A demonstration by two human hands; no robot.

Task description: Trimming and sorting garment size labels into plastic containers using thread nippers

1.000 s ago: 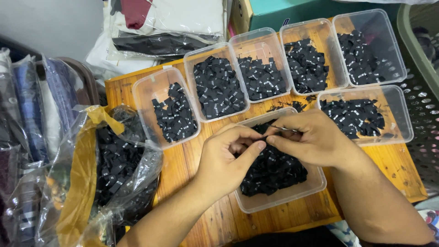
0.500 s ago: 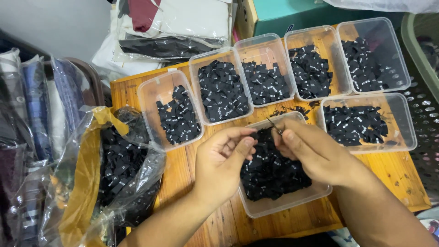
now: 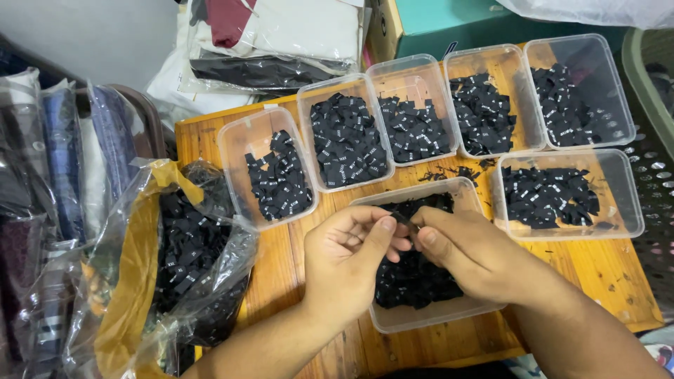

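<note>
Over a wooden table [image 3: 590, 267], left hand [image 3: 347, 260] and right hand [image 3: 467, 249] pinch one black label [image 3: 405, 222] in their grip.

I had one view only: head cam, looking steeply down and forward over the wooden table [image 3: 597, 270] from close range, its near edge at frame bottom, far edge near top.

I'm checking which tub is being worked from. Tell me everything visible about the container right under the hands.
The near container is a clear, rectangular plastic tub with rounded corners, lidless, sitting flat on the wooden table. It holds a heap of small black fabric labels. The left hand and right hand hang over it, hiding its middle and pinching one small black piece between them.
</note>
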